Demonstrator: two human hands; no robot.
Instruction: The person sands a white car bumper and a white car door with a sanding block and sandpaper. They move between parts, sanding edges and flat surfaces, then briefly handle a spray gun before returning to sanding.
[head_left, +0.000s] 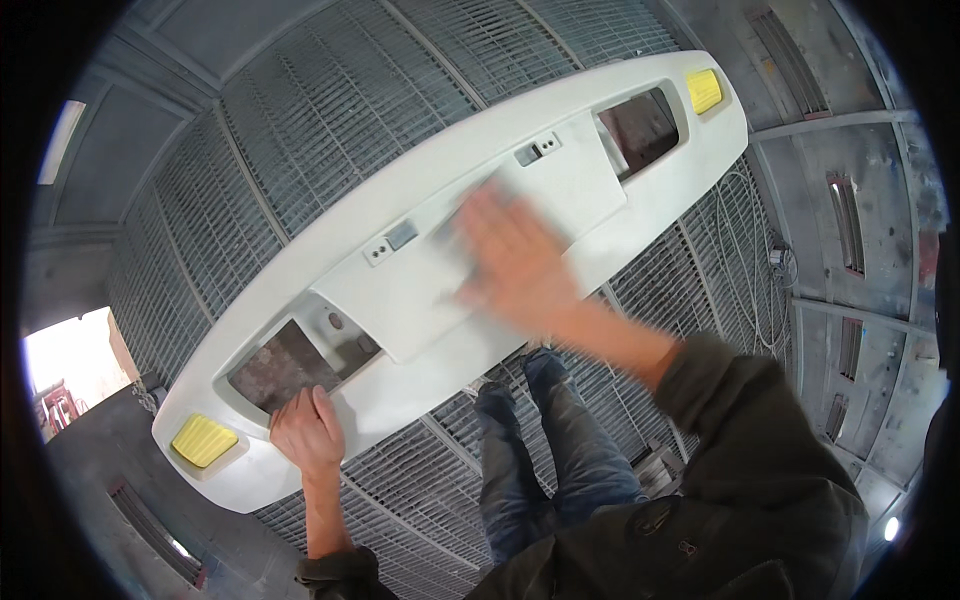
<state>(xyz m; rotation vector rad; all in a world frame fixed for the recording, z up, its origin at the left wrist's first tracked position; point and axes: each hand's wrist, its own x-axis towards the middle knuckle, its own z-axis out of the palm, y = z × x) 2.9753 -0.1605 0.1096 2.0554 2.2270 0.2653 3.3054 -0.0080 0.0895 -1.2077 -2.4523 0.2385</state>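
Observation:
A long white vehicle bumper (420, 217) lies slantwise before me, with two rectangular openings and yellow masking (204, 440) over a recess near each end. My left hand (307, 431) grips its near edge beside the left opening, fingers curled over the rim. My right hand (514, 259), blurred by motion, lies flat on the middle panel. Beneath its fingers is a dark grey flat pad or sheet (556, 225), too blurred to name exactly. Two small rectangular recesses with paired holes sit in the panel, one on each side of the right hand.
Metal grating (315, 127) forms the floor under and around the bumper. Grey panelled walls (832, 195) stand at both sides. A coiled cable or hose (739, 247) lies at the right near the wall. My legs (570, 442) are close to the bumper's near edge.

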